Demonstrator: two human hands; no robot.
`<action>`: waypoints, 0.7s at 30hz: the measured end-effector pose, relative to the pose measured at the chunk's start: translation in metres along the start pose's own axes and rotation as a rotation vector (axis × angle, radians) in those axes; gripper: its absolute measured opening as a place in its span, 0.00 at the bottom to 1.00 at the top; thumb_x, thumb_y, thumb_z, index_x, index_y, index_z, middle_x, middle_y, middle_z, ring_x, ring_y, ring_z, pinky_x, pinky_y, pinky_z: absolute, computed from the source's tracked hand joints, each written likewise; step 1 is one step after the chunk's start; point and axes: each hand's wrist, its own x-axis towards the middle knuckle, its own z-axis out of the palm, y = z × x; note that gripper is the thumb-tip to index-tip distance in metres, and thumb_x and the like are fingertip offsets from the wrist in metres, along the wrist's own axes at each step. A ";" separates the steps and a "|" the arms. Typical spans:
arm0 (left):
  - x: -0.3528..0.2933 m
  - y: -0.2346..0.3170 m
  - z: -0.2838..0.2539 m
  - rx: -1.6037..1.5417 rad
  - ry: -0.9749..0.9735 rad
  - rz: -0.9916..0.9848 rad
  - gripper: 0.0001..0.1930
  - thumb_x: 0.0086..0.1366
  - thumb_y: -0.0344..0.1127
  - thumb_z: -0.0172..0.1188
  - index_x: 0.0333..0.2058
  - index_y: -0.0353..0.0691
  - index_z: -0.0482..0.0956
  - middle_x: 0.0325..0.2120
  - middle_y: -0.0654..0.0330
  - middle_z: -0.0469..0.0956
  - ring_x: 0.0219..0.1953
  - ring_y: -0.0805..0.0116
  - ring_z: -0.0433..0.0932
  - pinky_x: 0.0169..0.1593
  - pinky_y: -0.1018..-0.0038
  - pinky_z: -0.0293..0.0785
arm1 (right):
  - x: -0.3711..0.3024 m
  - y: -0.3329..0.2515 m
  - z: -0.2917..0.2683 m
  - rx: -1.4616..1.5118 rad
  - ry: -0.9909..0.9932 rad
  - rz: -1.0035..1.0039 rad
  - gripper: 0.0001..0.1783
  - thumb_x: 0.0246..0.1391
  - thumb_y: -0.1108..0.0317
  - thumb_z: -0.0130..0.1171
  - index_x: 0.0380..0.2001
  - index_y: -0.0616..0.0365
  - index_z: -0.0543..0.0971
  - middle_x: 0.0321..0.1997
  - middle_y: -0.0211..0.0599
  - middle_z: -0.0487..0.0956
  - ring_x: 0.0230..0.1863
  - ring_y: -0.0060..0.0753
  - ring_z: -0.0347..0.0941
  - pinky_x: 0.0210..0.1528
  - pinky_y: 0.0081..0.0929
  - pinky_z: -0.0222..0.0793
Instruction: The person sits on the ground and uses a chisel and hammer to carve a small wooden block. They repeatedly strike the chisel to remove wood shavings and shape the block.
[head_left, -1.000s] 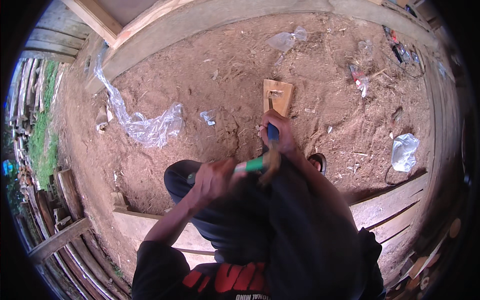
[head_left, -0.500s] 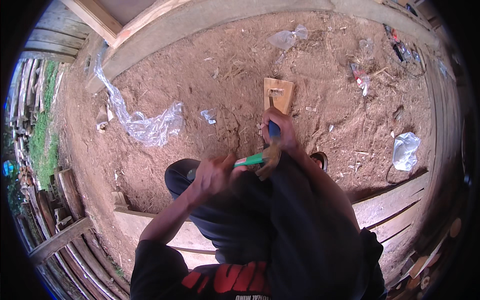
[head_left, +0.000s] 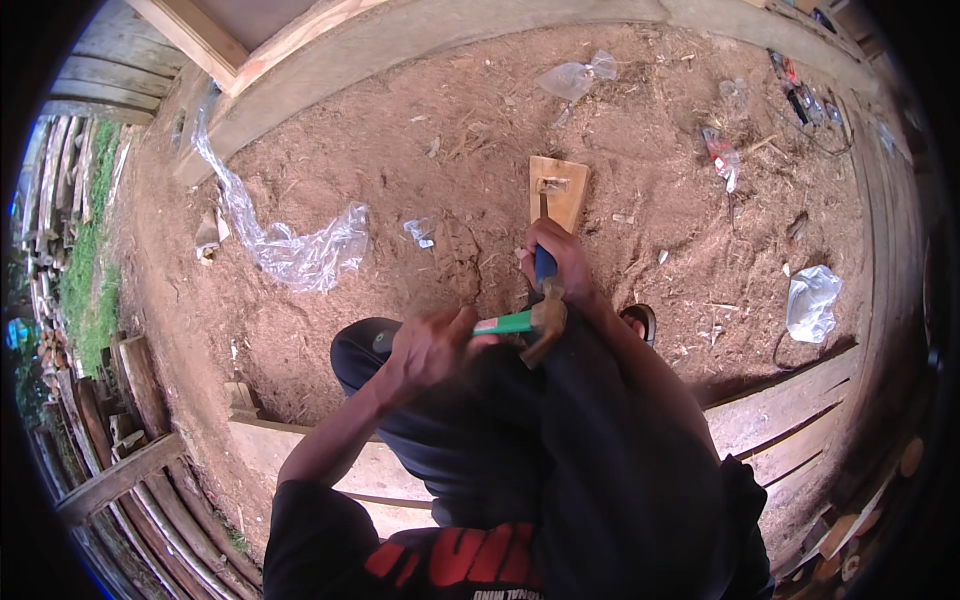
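Observation:
My left hand (head_left: pixel 432 350) is closed around the green handle of a claw hammer (head_left: pixel 546 320). The hammer's head is right by the butt end of a blue-handled chisel (head_left: pixel 545 264); whether the two touch, I cannot tell. Wrapped round that chisel handle is my right hand (head_left: pixel 571 262). The chisel's metal blade points away from me, its tip at a rectangular cut-out in a small flat wooden block (head_left: pixel 568 203). That block lies on the dirt ground just beyond my right hand.
Crumpled clear plastic sheeting (head_left: pixel 310 250) lies at left. A clear plastic bag (head_left: pixel 570 80) is farther off, and a white bag (head_left: pixel 812 303) sits at right. Behind my legs runs a low plank (head_left: pixel 775 410). Stacked logs (head_left: pixel 150 500) stand at lower left.
The hammer head has shifted slightly right, closer over the chisel's butt end, and looks sharper. My right hand, the chisel and the wooden block have stayed nearly still.

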 end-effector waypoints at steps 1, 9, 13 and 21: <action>-0.001 0.001 -0.005 -0.032 0.029 0.078 0.24 0.67 0.57 0.57 0.28 0.39 0.69 0.20 0.53 0.70 0.21 0.50 0.75 0.24 0.60 0.70 | 0.000 0.000 0.001 0.008 -0.012 0.011 0.12 0.43 0.78 0.63 0.26 0.59 0.68 0.26 0.41 0.69 0.30 0.47 0.70 0.34 0.38 0.68; -0.010 -0.008 -0.011 -0.112 0.078 0.212 0.23 0.68 0.56 0.56 0.29 0.39 0.70 0.20 0.54 0.70 0.20 0.51 0.75 0.22 0.61 0.69 | 0.003 0.004 0.002 -0.028 0.001 -0.020 0.12 0.43 0.76 0.63 0.26 0.59 0.68 0.27 0.42 0.69 0.31 0.48 0.70 0.33 0.39 0.67; -0.005 -0.016 0.003 -0.074 0.055 0.169 0.25 0.65 0.59 0.58 0.28 0.40 0.70 0.20 0.57 0.69 0.20 0.55 0.74 0.23 0.61 0.69 | 0.007 0.000 -0.001 -0.005 0.004 0.036 0.12 0.43 0.76 0.63 0.26 0.59 0.68 0.27 0.42 0.69 0.30 0.48 0.70 0.33 0.39 0.67; -0.012 -0.016 0.007 -0.048 0.069 0.144 0.24 0.63 0.58 0.60 0.32 0.38 0.72 0.21 0.56 0.71 0.21 0.54 0.75 0.24 0.62 0.71 | 0.003 0.002 0.000 -0.002 -0.005 -0.007 0.11 0.44 0.77 0.62 0.26 0.59 0.69 0.27 0.43 0.69 0.29 0.49 0.70 0.34 0.39 0.67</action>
